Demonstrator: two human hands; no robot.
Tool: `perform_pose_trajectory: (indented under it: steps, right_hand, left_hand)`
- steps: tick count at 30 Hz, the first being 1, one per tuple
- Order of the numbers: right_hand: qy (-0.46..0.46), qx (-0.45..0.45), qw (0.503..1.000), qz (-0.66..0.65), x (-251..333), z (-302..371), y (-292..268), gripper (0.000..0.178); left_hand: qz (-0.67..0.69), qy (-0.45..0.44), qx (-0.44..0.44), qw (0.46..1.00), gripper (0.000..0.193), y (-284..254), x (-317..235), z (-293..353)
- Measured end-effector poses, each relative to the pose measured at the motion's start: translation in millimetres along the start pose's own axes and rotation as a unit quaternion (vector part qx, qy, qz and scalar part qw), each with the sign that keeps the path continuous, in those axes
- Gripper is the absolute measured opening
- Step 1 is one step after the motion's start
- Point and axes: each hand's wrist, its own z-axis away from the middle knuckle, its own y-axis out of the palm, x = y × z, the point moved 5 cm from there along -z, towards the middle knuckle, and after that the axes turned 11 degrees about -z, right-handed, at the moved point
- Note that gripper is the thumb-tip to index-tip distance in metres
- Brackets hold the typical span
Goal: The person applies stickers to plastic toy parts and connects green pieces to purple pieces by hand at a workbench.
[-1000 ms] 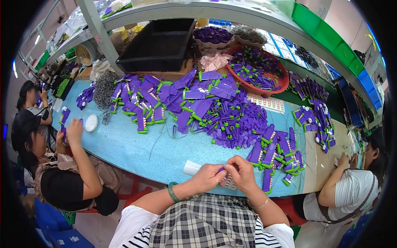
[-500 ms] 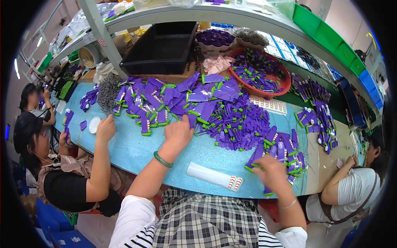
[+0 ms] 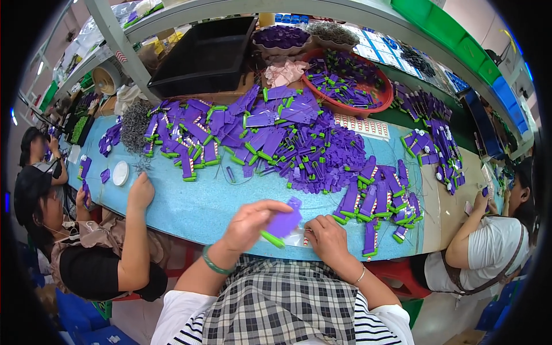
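My left hand is closed on a flat purple plastic piece with a bright green end, held above the near edge of the blue table. Close to its right, my right hand has its fingers pinched at the sticker sheet, a white strip with red-and-white striped stickers. The hands hide most of that sheet. To the right of my right hand lies a group of purple pieces with green ends and striped stickers on them. A large heap of small purple parts spreads beyond both hands.
Behind the heap stand a red basin of purple parts and a black tray. Another sticker sheet lies beside the basin. A metal shelf crosses above. Co-workers sit at left and right.
My left hand has come back from the heap toward me with a purple piece. My right hand has moved left from the stickered pieces to the sticker sheet. The view has shifted slightly.
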Motion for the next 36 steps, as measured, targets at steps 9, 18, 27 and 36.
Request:
perform_pose_trajectory:
  steps: [9, 18, 27, 36]
  right_hand:
    - [-0.038, -0.039, 0.995, -0.079, -3, -5, 5, 0.014]
    - [0.048, 0.019, 0.971, -0.233, 0, -24, -43, 0.008]
    - [0.037, -0.088, 0.934, -0.344, 16, -23, -37, 0.029]
    - [0.161, -0.060, 0.820, -0.546, -3, -18, 1, 0.007]
  left_hand:
    - [-0.031, -0.082, -0.125, 0.988, 0.045, 5, 92, -3]
    - [-0.107, -0.115, -0.075, 0.985, 0.014, 11, 72, -7]
    - [-0.092, -0.103, -0.121, 0.983, 0.013, 14, 50, -7]
    - [0.077, -0.099, -0.087, 0.988, 0.035, 20, 50, -8]
